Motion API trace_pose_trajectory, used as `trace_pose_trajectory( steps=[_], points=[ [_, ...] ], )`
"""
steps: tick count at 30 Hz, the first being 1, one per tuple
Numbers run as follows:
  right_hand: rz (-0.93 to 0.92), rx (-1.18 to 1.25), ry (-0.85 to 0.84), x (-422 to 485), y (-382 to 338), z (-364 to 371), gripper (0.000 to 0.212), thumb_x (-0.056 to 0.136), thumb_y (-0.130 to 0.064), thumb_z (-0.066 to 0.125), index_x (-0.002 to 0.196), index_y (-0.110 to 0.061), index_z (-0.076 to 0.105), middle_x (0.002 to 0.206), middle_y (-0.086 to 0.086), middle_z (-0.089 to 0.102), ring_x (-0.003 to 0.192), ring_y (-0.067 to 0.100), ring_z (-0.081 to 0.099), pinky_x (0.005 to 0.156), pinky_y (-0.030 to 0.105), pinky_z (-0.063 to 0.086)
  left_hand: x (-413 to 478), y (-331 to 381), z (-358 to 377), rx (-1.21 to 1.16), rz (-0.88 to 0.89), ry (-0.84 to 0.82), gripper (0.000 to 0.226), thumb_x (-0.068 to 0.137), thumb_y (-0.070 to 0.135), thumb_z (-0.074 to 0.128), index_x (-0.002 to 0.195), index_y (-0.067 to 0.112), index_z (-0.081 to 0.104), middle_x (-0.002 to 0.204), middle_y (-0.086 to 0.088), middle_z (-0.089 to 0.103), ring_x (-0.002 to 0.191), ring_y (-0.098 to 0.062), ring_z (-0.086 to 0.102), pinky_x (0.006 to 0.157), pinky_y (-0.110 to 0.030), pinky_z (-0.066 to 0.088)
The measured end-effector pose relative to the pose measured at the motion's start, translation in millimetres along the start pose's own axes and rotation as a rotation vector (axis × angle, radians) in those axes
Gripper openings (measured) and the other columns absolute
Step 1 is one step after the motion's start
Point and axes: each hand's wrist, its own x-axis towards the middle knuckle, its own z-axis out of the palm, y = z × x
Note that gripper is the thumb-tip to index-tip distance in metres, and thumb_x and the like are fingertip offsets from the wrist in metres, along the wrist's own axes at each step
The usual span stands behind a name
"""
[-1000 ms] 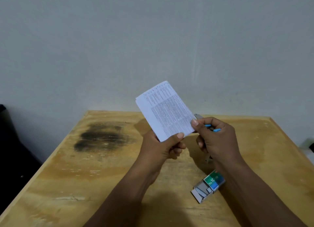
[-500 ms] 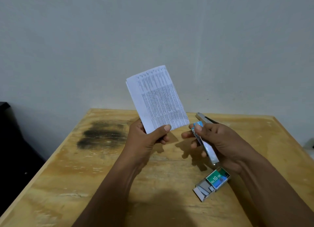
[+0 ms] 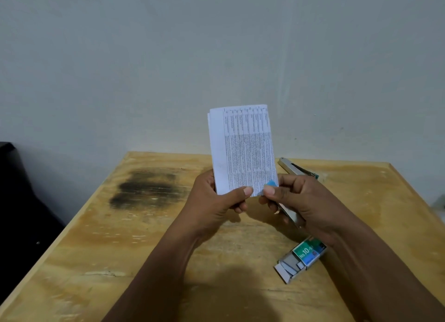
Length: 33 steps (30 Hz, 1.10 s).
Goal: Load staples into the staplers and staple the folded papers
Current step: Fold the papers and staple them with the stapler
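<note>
surface: wooden table (image 3: 96, 261), dark stain (image 3: 147, 189) | staple box (image 3: 302, 258) | backdrop: pale wall (image 3: 144, 56)

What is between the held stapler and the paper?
Nothing I can see. The right hand holds the stapler, its blue tip at the bottom corner of the folded paper, held up by the left hand.

Staplers: two, a blue-tipped stapler (image 3: 291, 214) and a green-ended stapler (image 3: 297, 169). Folded paper (image 3: 243, 150): one, though its top edge shows several layers, too fine to count. Staple box (image 3: 304, 258): one, open, with a few grey staple strips at its mouth — their number unclear. Table (image 3: 144, 249): one, bearing one dark stain (image 3: 147, 189).
</note>
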Motion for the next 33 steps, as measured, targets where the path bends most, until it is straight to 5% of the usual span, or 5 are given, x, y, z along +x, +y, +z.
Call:
trace_pose_trajectory(
  steps=[9, 17, 21, 28, 33],
  points=[
    [-0.084, -0.014, 0.08, 5.6, 4.1, 2.9, 0.043, 0.075, -0.037, 0.074, 0.1, -0.003, 0.07, 0.076, 0.01, 0.071, 0.052, 0.015, 0.053, 0.043, 0.024, 0.037, 2.4, 0.3, 0.1, -0.066, -0.007, 0.015, 0.025, 0.094, 0.016, 0.067, 0.116, 0.004, 0.068, 0.082, -0.009, 0.073, 0.06, -0.02, 0.064, 0.057, -0.029, 0.055],
    [-0.028, -0.483, 0.256, 2.4, 4.9, -10.4, 0.022, 0.088, -0.03, 0.069, 0.11, -0.03, 0.066, 0.09, -0.003, 0.069, 0.072, 0.012, 0.062, 0.057, 0.021, 0.046, 10.4, -5.9, -16.8, 0.122, -0.056, 0.389, 0.01, 0.096, 0.016, 0.065, 0.105, 0.014, 0.069, 0.079, -0.006, 0.07, 0.055, -0.015, 0.059, 0.055, -0.034, 0.049],
    [-0.048, -0.716, 0.393, 12.7, 10.7, -7.6, 0.049, 0.086, -0.038, 0.071, 0.131, -0.025, 0.059, 0.089, -0.008, 0.065, 0.073, 0.007, 0.061, 0.06, 0.024, 0.046, 10.1, -5.5, -26.9, 0.595, -0.036, 0.508, 0.018, 0.093, 0.023, 0.068, 0.106, 0.02, 0.057, 0.092, 0.011, 0.062, 0.077, -0.006, 0.06, 0.059, -0.027, 0.05],
    [-0.142, -1.058, 0.543, 46.8, 9.4, 21.0, 0.029, 0.08, -0.045, 0.069, 0.101, -0.027, 0.059, 0.09, -0.002, 0.064, 0.079, 0.019, 0.059, 0.057, 0.028, 0.038, 11.0, -14.2, -41.6, 0.942, -0.107, 0.611, 0.063, 0.089, 0.031, 0.066, 0.141, 0.029, 0.032, 0.124, -0.005, 0.057, 0.114, -0.029, 0.053, 0.088, -0.046, 0.052],
    [-0.102, -1.134, 0.537, 73.7, 18.3, 44.7, 0.031, 0.083, -0.042, 0.065, 0.103, -0.019, 0.058, 0.1, 0.003, 0.063, 0.088, 0.023, 0.059, 0.064, 0.032, 0.044, 12.3, -21.2, -41.6, 1.188, 0.032, 0.51, 0.049, 0.093, 0.028, 0.059, 0.142, 0.033, 0.049, 0.145, -0.004, 0.042, 0.133, -0.027, 0.038, 0.108, -0.043, 0.036]
  ],
)
